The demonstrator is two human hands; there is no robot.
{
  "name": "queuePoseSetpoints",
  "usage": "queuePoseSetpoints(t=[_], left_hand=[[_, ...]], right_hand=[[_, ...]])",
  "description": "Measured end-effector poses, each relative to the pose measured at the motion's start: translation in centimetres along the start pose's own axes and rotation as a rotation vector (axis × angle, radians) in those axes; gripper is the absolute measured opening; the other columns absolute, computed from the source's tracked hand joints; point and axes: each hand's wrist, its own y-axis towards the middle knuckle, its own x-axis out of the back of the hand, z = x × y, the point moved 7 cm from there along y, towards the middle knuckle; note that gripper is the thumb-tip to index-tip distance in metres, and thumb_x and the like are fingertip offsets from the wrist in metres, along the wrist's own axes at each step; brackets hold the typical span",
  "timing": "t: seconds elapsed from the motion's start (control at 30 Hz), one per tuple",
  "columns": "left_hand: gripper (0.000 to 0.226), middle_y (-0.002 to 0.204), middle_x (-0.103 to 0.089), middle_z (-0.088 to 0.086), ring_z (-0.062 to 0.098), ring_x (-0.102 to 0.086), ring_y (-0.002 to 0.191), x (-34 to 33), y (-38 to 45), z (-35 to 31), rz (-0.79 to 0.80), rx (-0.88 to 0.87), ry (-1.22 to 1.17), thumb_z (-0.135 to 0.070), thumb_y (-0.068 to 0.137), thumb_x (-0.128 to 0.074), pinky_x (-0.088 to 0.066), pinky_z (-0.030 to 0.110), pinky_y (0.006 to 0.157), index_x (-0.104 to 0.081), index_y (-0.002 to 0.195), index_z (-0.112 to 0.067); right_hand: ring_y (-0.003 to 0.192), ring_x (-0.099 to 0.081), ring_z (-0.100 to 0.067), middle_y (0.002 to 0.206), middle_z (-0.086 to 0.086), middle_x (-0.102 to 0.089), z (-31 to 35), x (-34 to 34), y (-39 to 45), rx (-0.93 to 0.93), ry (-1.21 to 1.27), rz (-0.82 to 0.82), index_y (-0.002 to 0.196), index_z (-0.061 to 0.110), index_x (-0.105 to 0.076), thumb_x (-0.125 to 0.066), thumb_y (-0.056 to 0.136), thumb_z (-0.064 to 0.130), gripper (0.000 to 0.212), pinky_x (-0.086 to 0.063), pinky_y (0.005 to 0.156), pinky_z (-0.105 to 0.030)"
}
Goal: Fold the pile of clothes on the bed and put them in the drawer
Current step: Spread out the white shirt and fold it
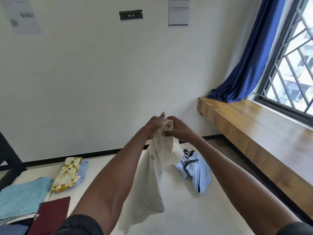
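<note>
Holding a white garment (150, 180) up above the bed (186, 209), left hand (155, 125) and right hand (177, 128) close together, fingers of both pinching its bunched top edge, light blue garment (194, 168) crumpled beyond, folded clothes (33, 197) stacked at left, wooden bench (254, 126) under the window.

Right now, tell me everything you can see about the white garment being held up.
The white garment is thin, cream-white cloth with faint embroidered or printed marks and a small tag-like patch. It hangs limp and unfolded above the bed, bunched at the top where both hands grip it: the left hand and the right hand close together. Its lower edge drapes between the forearms. It partly hides the light blue garment behind.
</note>
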Motion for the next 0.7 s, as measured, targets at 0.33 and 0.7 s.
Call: queuePoseSetpoints(t=[0.33,0.7], left_hand=[[0.021,0.088,-0.055,0.01,0.025,-0.053,0.08,4.1,-7.8,-1.6,-0.073,-0.378,0.79,0.008,0.074,-0.055,-0.032,0.028,0.059,-0.056,0.091,-0.005],[0.019,0.057,-0.054,-0.014,0.007,-0.045,0.06,11.9,-14.1,5.1,-0.453,-0.302,0.14,-0.015,0.089,-0.068,-0.032,0.027,0.057,-0.068,0.07,-0.017]], right_hand=[[0.057,-0.042,-0.014,0.06,-0.008,-0.047,7.5,5.8,-4.4,0.166,0.079,-0.261,0.064,-0.003,-0.056,-0.034,0.057,0.013,0.028,-0.028,0.048,-0.027],[0.073,-0.052,-0.024,0.075,-0.011,-0.057,9.8,10.1,-3.3,0.086,0.105,-0.246,0.071,0.002,-0.059,-0.052,0.085,0.014,0.019,-0.038,0.065,-0.032]])
